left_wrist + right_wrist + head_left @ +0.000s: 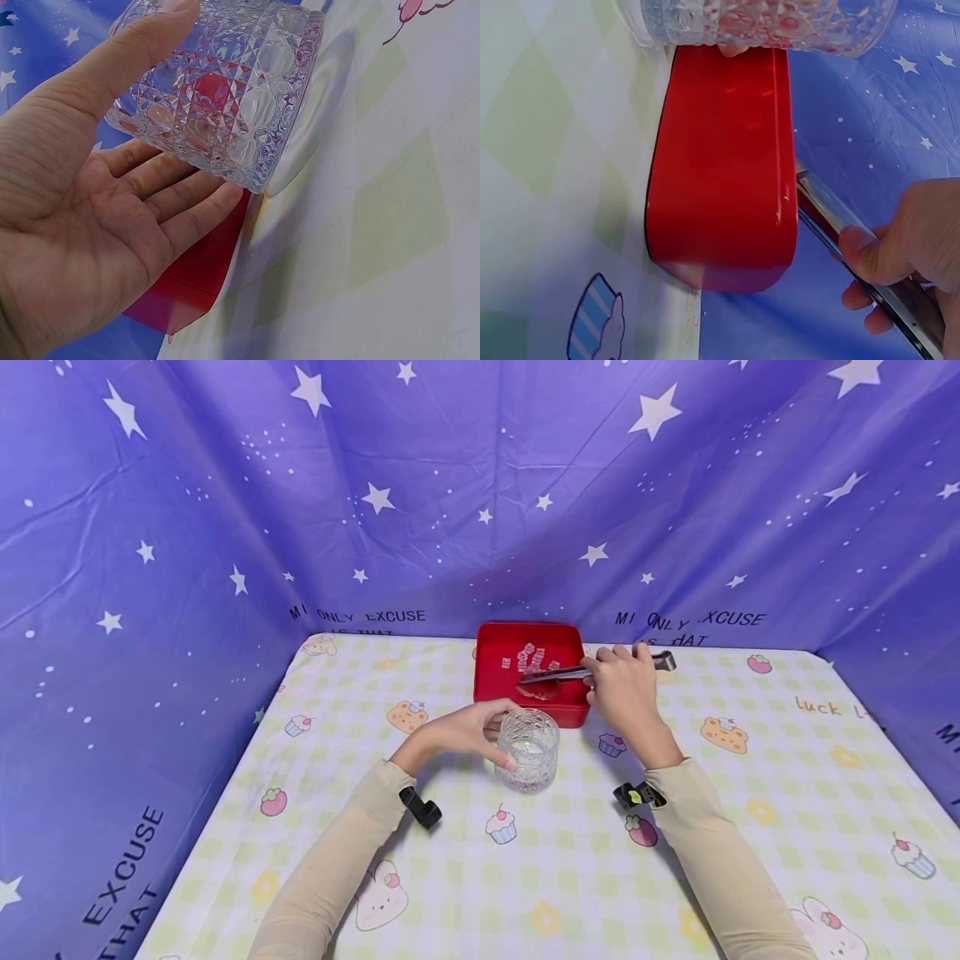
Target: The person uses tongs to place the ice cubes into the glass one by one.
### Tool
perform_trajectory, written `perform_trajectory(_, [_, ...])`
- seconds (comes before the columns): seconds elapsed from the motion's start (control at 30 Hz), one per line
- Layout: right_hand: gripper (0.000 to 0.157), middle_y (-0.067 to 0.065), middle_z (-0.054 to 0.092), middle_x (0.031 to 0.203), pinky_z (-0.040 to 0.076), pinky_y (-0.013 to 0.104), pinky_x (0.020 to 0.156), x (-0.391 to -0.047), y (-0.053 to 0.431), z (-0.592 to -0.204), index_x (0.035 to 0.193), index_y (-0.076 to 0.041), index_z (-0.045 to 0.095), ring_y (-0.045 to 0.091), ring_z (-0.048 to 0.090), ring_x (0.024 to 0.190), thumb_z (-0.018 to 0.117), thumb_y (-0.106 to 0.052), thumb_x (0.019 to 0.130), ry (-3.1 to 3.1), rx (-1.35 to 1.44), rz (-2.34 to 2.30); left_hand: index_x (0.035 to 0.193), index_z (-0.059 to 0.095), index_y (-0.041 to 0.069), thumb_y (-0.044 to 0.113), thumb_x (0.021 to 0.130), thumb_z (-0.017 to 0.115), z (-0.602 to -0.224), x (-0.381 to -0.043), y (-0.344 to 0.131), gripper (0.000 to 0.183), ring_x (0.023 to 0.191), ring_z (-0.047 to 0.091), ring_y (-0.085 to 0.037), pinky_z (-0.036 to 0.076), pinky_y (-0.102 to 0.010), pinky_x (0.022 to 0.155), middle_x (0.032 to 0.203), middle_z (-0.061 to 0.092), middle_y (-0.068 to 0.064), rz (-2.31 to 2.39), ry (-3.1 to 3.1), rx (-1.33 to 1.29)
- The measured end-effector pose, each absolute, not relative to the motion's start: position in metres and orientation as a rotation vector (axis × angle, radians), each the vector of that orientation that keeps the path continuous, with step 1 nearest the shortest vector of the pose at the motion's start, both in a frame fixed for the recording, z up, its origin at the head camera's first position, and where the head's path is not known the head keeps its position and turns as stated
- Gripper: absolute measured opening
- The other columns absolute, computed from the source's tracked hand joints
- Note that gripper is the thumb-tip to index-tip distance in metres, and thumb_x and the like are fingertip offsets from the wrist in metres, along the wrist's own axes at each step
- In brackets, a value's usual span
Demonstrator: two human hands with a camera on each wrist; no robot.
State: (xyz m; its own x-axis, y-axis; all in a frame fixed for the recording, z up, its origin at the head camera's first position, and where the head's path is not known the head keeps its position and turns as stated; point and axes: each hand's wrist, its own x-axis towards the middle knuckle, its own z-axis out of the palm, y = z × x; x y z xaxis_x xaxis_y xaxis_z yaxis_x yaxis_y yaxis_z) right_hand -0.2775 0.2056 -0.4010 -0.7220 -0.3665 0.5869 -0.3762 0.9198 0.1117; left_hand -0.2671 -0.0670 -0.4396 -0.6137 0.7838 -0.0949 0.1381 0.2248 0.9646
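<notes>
A clear cut-patterned glass [528, 760] stands on the tablecloth in front of a red tray [573, 717]. My left hand [468, 729] holds the glass from its left side, thumb on the near wall and fingers behind it. In the left wrist view the thumb lies across the glass [225, 82]. Metal tongs [564, 674] are gripped in my right hand [624, 687], which is at the tray's right rim. Their tips reach down into the tray beside several small clear cubes [538, 656]. The tray's wall hides the tips in the right wrist view.
A checked tablecloth [450, 893] with printed cakes, bears and flowers covers the table. Blue star-printed curtains [450, 552] hang along its back and sides, close behind the tray. Each wrist wears a black band [422, 808].
</notes>
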Motion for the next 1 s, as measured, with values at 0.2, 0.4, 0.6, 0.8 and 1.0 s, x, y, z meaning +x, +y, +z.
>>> perform_trajectory(0.2, [0.015,0.01,0.063,0.073,0.037,0.046,0.074,-0.278,0.204,-0.404,0.089,-0.007,0.077,0.032,0.057,0.074,0.072,-0.002,0.077,-2.43,0.532,0.008,0.14,0.048,0.005,-0.002,0.079,0.084,-0.439,-0.267,-0.067,0.071,0.133,0.058,-0.025,0.046,-0.035,0.116,0.136,0.063,-0.016,1.421,1.91,0.84])
perform_trajectory(0.4, [0.021,0.011,0.066,0.077,0.038,0.047,0.075,-0.279,0.204,-0.405,0.093,-0.007,0.077,0.034,0.059,0.076,0.072,0.0,0.075,-2.417,0.522,0.023,0.14,0.049,0.007,0.001,0.079,0.086,-0.439,-0.267,-0.067,0.071,0.134,0.057,-0.024,0.045,-0.035,0.117,0.136,0.063,-0.013,1.403,1.939,0.83])
perform_trajectory(0.6, [0.02,0.012,0.067,0.078,0.039,0.047,0.075,-0.279,0.201,-0.408,0.094,-0.006,0.077,0.034,0.059,0.075,0.07,-0.001,0.076,-2.394,0.55,0.043,0.14,0.049,0.005,0.001,0.079,0.085,-0.439,-0.267,-0.068,0.071,0.134,0.057,-0.026,0.045,-0.036,0.117,0.136,0.062,-0.015,1.404,1.944,0.842])
perform_trajectory(0.8, [0.021,0.012,0.067,0.077,0.039,0.047,0.074,-0.28,0.198,-0.411,0.092,-0.005,0.077,0.034,0.058,0.073,0.07,0.001,0.072,-2.376,0.559,0.044,0.14,0.049,0.003,-0.002,0.078,0.085,-0.438,-0.267,-0.067,0.071,0.135,0.057,-0.029,0.046,-0.035,0.116,0.137,0.06,-0.018,1.413,1.939,0.855])
perform_trajectory(1.0, [0.025,0.012,0.069,0.08,0.039,0.047,0.074,-0.28,0.197,-0.412,0.095,-0.006,0.077,0.034,0.058,0.075,0.069,0.001,0.073,-2.379,0.55,0.058,0.139,0.048,0.002,-0.003,0.078,0.084,-0.438,-0.267,-0.067,0.071,0.134,0.057,-0.028,0.048,-0.033,0.114,0.138,0.06,-0.019,1.407,1.931,0.855])
